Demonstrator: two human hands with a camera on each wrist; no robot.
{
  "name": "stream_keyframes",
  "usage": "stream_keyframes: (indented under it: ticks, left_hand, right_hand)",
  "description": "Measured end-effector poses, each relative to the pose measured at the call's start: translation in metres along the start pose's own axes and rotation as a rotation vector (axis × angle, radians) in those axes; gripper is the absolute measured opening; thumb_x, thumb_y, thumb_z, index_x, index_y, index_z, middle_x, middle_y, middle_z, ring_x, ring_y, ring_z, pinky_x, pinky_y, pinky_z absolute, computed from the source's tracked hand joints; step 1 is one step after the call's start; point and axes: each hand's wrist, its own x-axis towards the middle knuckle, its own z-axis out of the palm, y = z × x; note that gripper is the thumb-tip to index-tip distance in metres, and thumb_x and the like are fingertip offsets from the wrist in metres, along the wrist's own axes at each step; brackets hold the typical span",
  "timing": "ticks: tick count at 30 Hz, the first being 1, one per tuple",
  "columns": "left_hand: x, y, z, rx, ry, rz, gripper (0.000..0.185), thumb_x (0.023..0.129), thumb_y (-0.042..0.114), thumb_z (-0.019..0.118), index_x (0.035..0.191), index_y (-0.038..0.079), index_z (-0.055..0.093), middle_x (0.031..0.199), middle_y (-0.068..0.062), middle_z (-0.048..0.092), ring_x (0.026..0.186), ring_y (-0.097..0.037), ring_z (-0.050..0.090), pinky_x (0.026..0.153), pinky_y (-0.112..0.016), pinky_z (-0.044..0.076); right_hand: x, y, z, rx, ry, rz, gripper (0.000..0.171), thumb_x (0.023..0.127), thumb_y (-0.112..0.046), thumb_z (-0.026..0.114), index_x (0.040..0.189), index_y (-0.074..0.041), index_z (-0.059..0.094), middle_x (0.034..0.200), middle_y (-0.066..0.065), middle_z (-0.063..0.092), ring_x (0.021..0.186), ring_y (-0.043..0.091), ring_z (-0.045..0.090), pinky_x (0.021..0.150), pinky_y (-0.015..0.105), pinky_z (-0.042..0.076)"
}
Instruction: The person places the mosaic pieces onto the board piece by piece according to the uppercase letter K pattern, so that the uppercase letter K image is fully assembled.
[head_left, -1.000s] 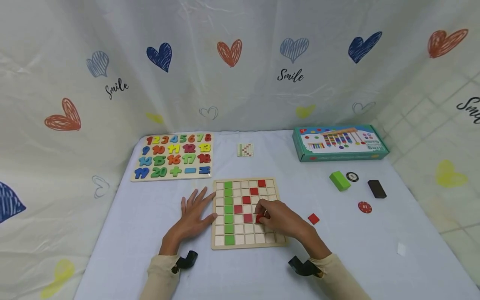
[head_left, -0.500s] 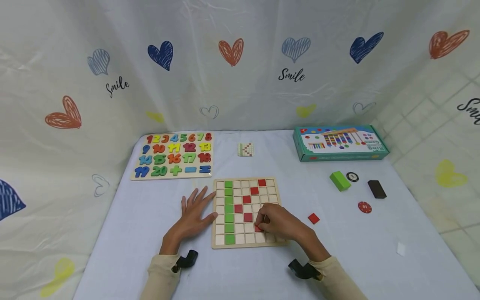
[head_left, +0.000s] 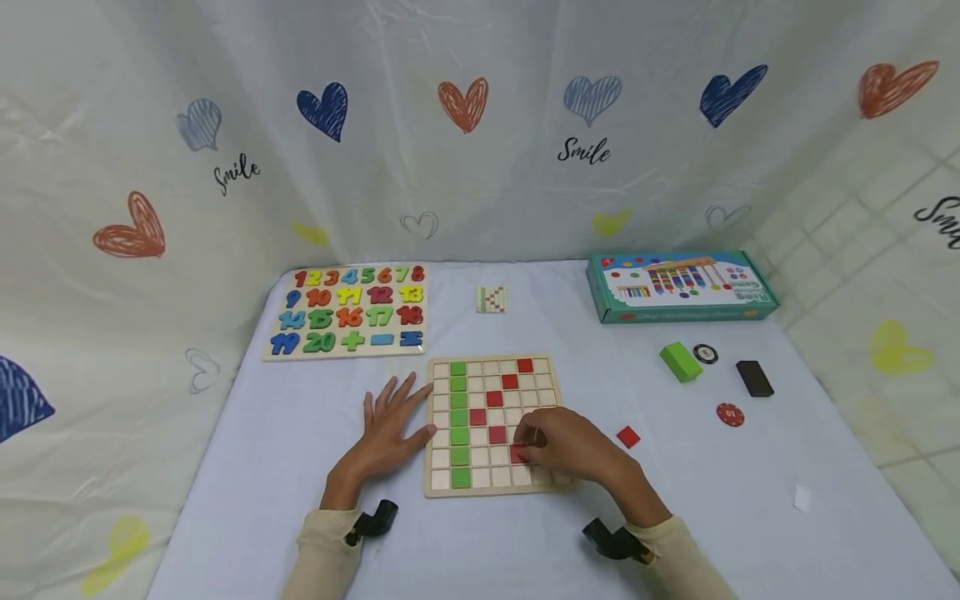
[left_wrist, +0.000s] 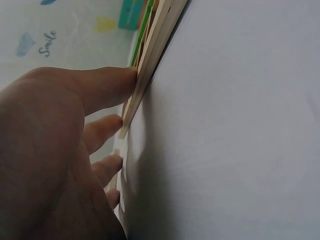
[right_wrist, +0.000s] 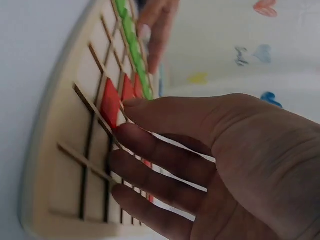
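Note:
A wooden grid board [head_left: 510, 492] lies on the white cloth, with a column of green tiles [head_left: 460, 418] and a slanting line of red tiles [head_left: 494, 399]. My left hand [head_left: 386, 442] is spread at its left side, thumb and a fingertip touching the edge; the left wrist view shows the thumb [left_wrist: 112, 86] against the side. My right hand [head_left: 573, 446] is over the lower right of the board. Its fingertips are right at a red tile [right_wrist: 110, 103] that lies flat in a cell, with thumb and forefinger apart. The hand hides several cells.
A loose red tile [head_left: 628, 437] lies right of the board. Farther right are a green block [head_left: 680, 362], a black block [head_left: 754, 378] and two round chips. Behind stand a number puzzle [head_left: 345, 312], a small pattern card [head_left: 492, 300] and a teal box [head_left: 682, 287].
The red tile pinched by my right hand has moved toward me into a cell in the sixth row, and the fingers have loosened from it. My left hand has stayed in place.

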Motion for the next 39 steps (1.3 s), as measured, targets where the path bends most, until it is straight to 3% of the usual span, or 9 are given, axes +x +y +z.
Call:
stream_keyframes:
  ticks: [7, 11, 18, 27, 39]
  left_hand:
    - [0.001, -0.001, 0.001, 0.016, 0.008, -0.009, 0.075, 0.104, 0.039, 0.066, 0.169, 0.027, 0.031, 0.18, -0.007, 0.009, 0.165, -0.036, -0.009, 0.122, -0.067, -0.019]
    - [0.0, -0.001, 0.0, 0.009, 0.005, -0.005, 0.075, 0.104, 0.038, 0.066, 0.169, 0.026, 0.031, 0.18, -0.007, 0.008, 0.165, -0.036, -0.009, 0.122, -0.067, -0.02]
    - [-0.002, -0.003, -0.001, -0.005, 0.004, -0.001, 0.074, 0.104, 0.037, 0.066, 0.169, 0.025, 0.033, 0.18, -0.008, 0.009, 0.165, -0.036, -0.009, 0.122, -0.066, -0.02]
    - [-0.002, -0.002, -0.001, -0.007, 0.005, 0.004, 0.074, 0.104, 0.038, 0.066, 0.169, 0.025, 0.032, 0.18, -0.008, 0.009, 0.165, -0.038, -0.009, 0.122, -0.068, -0.02]
    - [0.0, 0.001, 0.0, -0.018, 0.012, 0.002, 0.074, 0.103, 0.037, 0.067, 0.168, 0.026, 0.035, 0.179, -0.007, 0.011, 0.165, -0.036, -0.008, 0.123, -0.067, -0.018]
  right_hand:
    - [-0.016, 0.022, -0.034, -0.01, 0.044, 0.163, 0.02, 0.093, -0.015, 0.08, 0.112, -0.01, 0.076, 0.092, -0.004, 0.069, 0.084, 0.014, 0.061, 0.068, 0.032, 0.053]
    - [-0.033, 0.044, -0.056, -0.078, 0.053, 0.249, 0.026, 0.092, -0.017, 0.081, 0.115, -0.008, 0.073, 0.096, 0.002, 0.071, 0.086, 0.018, 0.063, 0.07, 0.036, 0.054]
    - [-0.052, 0.071, -0.077, -0.115, -0.021, 0.407, 0.036, 0.088, -0.024, 0.087, 0.111, -0.003, 0.069, 0.102, 0.011, 0.07, 0.09, 0.025, 0.063, 0.073, 0.043, 0.057]
    - [-0.052, 0.089, -0.069, -0.037, -0.017, 0.427, 0.031, 0.088, -0.018, 0.087, 0.107, -0.003, 0.066, 0.096, 0.007, 0.067, 0.089, 0.024, 0.059, 0.074, 0.039, 0.057]
    - [-0.054, 0.088, -0.071, 0.009, -0.017, 0.415, 0.03, 0.086, -0.013, 0.086, 0.103, -0.004, 0.063, 0.092, 0.007, 0.063, 0.088, 0.024, 0.056, 0.07, 0.035, 0.052]
